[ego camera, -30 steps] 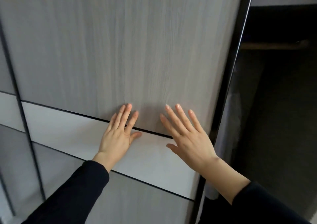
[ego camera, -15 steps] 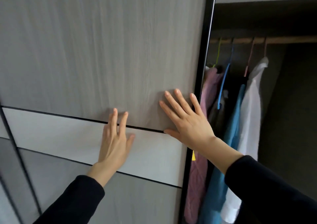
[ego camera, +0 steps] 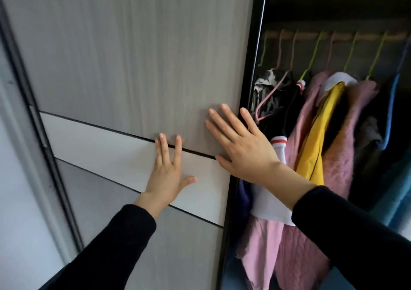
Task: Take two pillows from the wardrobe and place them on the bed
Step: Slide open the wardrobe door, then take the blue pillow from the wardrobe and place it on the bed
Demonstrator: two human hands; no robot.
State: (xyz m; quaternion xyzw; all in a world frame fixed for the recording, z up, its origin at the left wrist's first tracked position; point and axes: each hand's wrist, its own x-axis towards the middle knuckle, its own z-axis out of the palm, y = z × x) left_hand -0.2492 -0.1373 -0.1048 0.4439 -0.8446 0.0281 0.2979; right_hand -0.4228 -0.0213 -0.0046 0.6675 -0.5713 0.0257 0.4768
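While the grey wood-grain sliding wardrobe door (ego camera: 133,56) stands partly open, hanging clothes (ego camera: 311,134) show on the right. Both hands press flat on it, fingers spread, gripping nothing: left hand (ego camera: 166,174), right hand (ego camera: 242,147) at its edge. Pillows cannot be seen.

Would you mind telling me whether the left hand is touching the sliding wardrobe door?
Touching. The head view shows the left hand pressed flat on the sliding door, with no gap visible under the palm or fingers.
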